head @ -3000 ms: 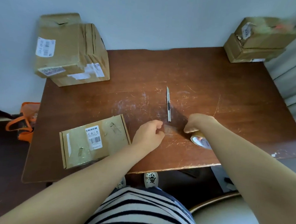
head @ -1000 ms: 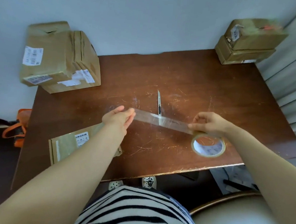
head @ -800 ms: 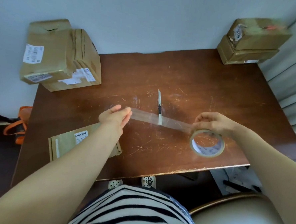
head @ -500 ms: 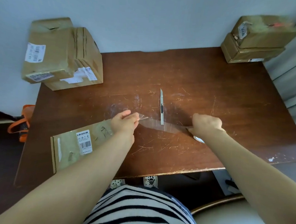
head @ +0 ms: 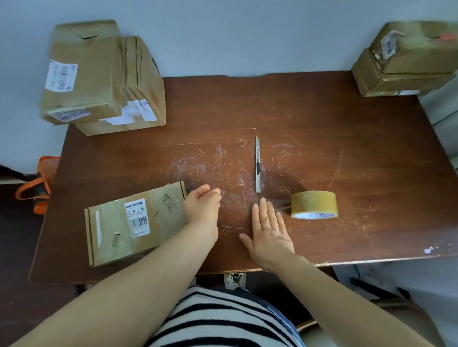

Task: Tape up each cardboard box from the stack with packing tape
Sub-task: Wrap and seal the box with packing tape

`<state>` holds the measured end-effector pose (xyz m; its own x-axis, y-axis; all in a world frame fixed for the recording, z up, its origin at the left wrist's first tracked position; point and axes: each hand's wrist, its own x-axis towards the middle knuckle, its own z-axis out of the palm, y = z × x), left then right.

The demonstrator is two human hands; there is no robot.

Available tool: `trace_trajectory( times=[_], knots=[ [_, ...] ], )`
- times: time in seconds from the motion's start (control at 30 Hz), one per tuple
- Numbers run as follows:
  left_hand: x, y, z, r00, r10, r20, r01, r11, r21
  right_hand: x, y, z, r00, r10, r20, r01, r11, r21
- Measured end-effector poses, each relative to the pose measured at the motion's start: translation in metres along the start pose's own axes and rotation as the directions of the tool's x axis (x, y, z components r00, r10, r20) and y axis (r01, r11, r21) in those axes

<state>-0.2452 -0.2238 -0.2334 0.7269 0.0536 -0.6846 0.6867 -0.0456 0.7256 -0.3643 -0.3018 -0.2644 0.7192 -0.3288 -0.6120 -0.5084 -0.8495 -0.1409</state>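
Head cam: so the right hand has let go of the tape roll, which now sits on the table at about 4 o'clock. That hand lies flat, fingers straight, tips on the pulled strip. Meanwhile the left hand still pinches the strip's free end. Same as before, the flat box is at 8 o'clock and the knife dead centre.

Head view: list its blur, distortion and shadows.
Head view: wide-angle bowing tilts the left box stack outward; the right box stack is smeared; a soft shadow darkens the table beside the tape roll; the clear tape strip is only a faint sheen.
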Motion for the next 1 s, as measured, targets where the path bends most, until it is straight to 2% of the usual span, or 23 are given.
trace_trajectory(
  times=[0.07,0.13,0.2,0.23,0.3,0.37,0.5,0.63,0.8,0.83,0.87,0.93,0.97,1.0],
  knots=[
    [-0.001,0.000,-0.001,1.000,-0.015,-0.005,0.015,1.000,-0.004,0.002,-0.001,-0.009,0.999,-0.001,-0.038,0.002,1.000,0.011],
    [-0.001,0.001,-0.002,0.999,-0.040,-0.002,0.040,0.999,-0.017,0.007,-0.005,-0.030,0.981,0.001,-0.196,0.016,0.996,0.085],
    [-0.002,0.003,-0.003,0.997,-0.073,0.009,0.074,0.996,-0.042,0.022,-0.007,-0.053,0.926,0.077,-0.369,0.014,0.971,0.240],
    [-0.003,0.004,-0.003,0.996,-0.088,0.011,0.089,0.995,-0.050,0.035,-0.007,-0.064,0.902,0.147,-0.407,-0.004,0.943,0.332],
    [-0.006,0.006,-0.003,0.993,-0.120,0.010,0.120,0.991,-0.064,0.060,-0.007,-0.082,0.873,0.280,-0.399,-0.062,0.875,0.479],
    [-0.011,0.009,-0.002,0.987,-0.159,0.012,0.160,0.983,-0.086,0.081,-0.008,-0.092,0.874,0.347,-0.341,-0.136,0.847,0.514],
    [-0.014,0.014,0.002,0.974,-0.226,0.000,0.224,0.969,-0.105,0.104,-0.009,-0.092,0.891,0.331,-0.310,-0.188,0.892,0.411],
    [-0.015,0.016,0.002,0.970,-0.244,-0.004,0.242,0.962,-0.130,0.102,-0.004,-0.096,0.919,0.330,-0.214,-0.165,0.818,0.552],
    [-0.010,0.015,-0.002,0.975,-0.222,-0.018,0.219,0.968,-0.122,0.064,-0.001,-0.086,0.902,0.355,-0.246,-0.038,0.632,0.774],
    [-0.011,0.015,-0.002,0.975,-0.223,-0.019,0.219,0.969,-0.117,0.054,0.001,-0.083,0.903,0.374,-0.210,-0.041,0.564,0.825],
    [-0.011,0.016,-0.001,0.975,-0.223,-0.014,0.220,0.969,-0.116,0.044,0.002,-0.079,0.910,0.393,-0.133,-0.061,0.444,0.894],
    [-0.014,0.017,-0.001,0.972,-0.233,0.005,0.232,0.966,-0.111,0.023,0.005,-0.073,0.932,0.357,0.057,-0.118,0.153,0.981],
    [-0.014,0.017,-0.001,0.971,-0.239,0.009,0.238,0.966,-0.100,0.014,0.007,-0.069,0.939,0.327,0.106,-0.145,0.096,0.985],
    [-0.015,0.017,-0.002,0.971,-0.240,0.008,0.240,0.967,-0.089,0.006,0.008,-0.065,0.942,0.312,0.123,-0.161,0.101,0.982]
  ],
)
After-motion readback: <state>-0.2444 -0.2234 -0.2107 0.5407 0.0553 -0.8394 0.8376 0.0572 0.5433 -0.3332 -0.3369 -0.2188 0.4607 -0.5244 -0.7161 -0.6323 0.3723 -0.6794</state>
